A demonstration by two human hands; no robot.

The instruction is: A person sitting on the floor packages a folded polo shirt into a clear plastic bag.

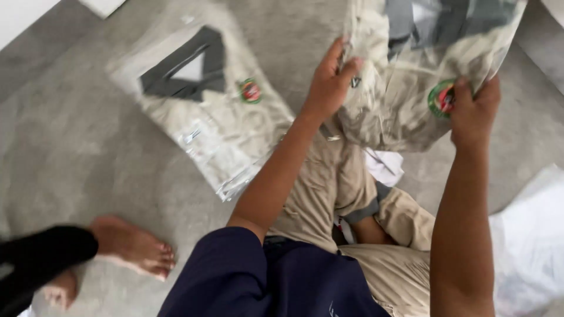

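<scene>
Holding a clear plastic bag with a folded beige shirt inside up off the grey floor, at about one o'clock in the head view, high enough to hang free and be looked over. Left hand clamped on the bag's left edge, thumb in front and fingers curled behind, pinching the film so it cannot slip. Right hand gripping the lower right corner beside a round red-and-green badge, fingers wrapped shut around plastic and cloth together. Lying flat at eleven o'clock, a second bagged shirt, dark collar up, well apart from both hands. Heaped below at five o'clock, loose beige garments, close under the raised bag. Resting at eight o'clock, a bare foot of another person, clear of the bags
</scene>
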